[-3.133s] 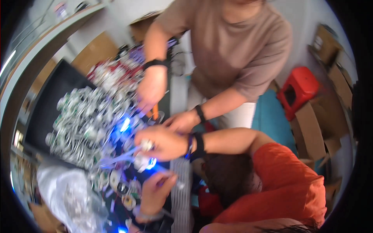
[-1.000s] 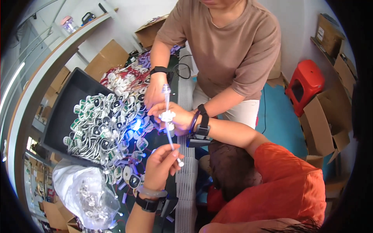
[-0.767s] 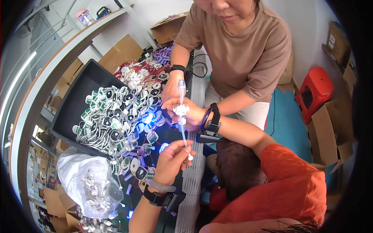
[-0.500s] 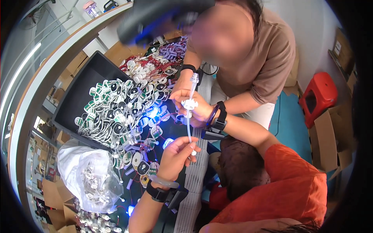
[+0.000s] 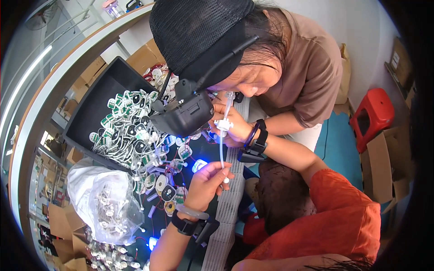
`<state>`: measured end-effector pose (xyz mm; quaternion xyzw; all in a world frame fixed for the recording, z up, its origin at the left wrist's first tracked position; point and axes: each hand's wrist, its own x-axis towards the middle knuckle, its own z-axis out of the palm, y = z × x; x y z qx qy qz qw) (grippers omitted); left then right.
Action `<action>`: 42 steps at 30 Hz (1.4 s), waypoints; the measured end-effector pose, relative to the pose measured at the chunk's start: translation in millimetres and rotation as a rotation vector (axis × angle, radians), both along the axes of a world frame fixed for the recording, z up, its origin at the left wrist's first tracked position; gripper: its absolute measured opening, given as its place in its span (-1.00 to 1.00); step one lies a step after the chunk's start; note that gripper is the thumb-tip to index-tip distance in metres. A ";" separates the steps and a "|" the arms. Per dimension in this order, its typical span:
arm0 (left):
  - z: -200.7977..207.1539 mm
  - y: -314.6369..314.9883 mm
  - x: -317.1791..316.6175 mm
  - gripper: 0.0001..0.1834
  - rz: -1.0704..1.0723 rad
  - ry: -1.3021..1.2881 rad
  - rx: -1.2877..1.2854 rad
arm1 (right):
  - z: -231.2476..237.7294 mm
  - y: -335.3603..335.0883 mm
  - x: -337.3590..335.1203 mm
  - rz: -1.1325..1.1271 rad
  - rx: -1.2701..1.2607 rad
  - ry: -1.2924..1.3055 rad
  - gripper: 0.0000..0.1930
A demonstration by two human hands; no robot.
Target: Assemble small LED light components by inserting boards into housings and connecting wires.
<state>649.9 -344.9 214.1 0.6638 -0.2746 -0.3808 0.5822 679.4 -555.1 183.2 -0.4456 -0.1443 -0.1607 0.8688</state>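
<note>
A slim clear plastic tube (image 5: 221,151) with a white plastic fitting (image 5: 223,125) partway up runs upright between my hands. My left hand (image 5: 205,183) pinches its lower end, near a small white round tip (image 5: 226,180). My right hand (image 5: 238,132) is closed round the tube at the white fitting, with some fingers hidden behind it. A clear upper end (image 5: 230,96) of the tube rises close to the bent head of a co-worker in a brown shirt (image 5: 312,67). The co-worker's hands are mostly hidden behind my right hand and the cap.
A black bin (image 5: 86,118) holds many small round circuit parts with white cables. Wired parts and glowing blue lights (image 5: 199,165) lie on the dark table. A plastic bag (image 5: 106,198) of clear pieces is at the left. A red stool (image 5: 373,115) and open carton (image 5: 384,165) stand right.
The co-worker's capped head has lowered and moved in over the table, covering part of the parts pile. The tube and my right hand have shifted slightly right and down; my left hand barely moved.
</note>
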 end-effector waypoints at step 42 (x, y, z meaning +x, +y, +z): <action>-59.7 102.3 -79.8 -0.71 -0.052 0.246 0.085 | -6.7 12.7 9.8 -0.041 -0.182 0.042 -0.80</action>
